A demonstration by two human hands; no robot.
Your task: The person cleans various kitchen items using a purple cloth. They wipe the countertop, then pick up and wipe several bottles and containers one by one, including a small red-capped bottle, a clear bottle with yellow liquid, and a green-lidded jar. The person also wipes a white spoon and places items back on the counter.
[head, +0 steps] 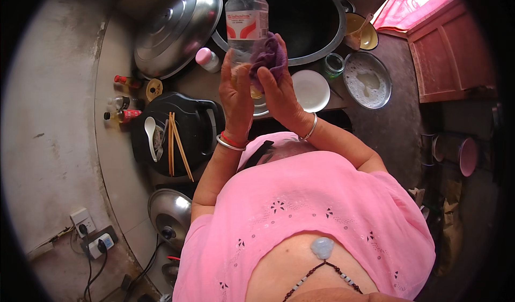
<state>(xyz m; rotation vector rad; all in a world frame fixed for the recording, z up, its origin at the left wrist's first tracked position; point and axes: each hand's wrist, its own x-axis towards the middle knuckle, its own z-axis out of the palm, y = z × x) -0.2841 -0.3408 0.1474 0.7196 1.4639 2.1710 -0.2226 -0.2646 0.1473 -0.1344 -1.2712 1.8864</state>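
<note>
My left hand (pixel 235 97) is closed around the lower part of a clear plastic bottle (pixel 246 24), which has a red and white label bearing writing. The bottle stands roughly upright above the worktop, its yellowish cap cut by the top edge of the view. In my right hand (pixel 281 97) is a bunched purple cloth (pixel 268 60), pressed against the bottle's lower right side. Behind the bottle is a large dark wok (pixel 305 20) set in the worktop. A white plate (pixel 310 90) lies just right of my right hand. A pink-capped jar (pixel 207 59) stands left of the bottle.
A large metal lid (pixel 177 32) leans at the upper left. Chopsticks (pixel 172 145) and a white spoon (pixel 150 135) lie on a black cooker (pixel 189 113). To the right are a basin of sudsy water (pixel 367 78), a glass jar (pixel 334 64) and a yellow bowl (pixel 368 38).
</note>
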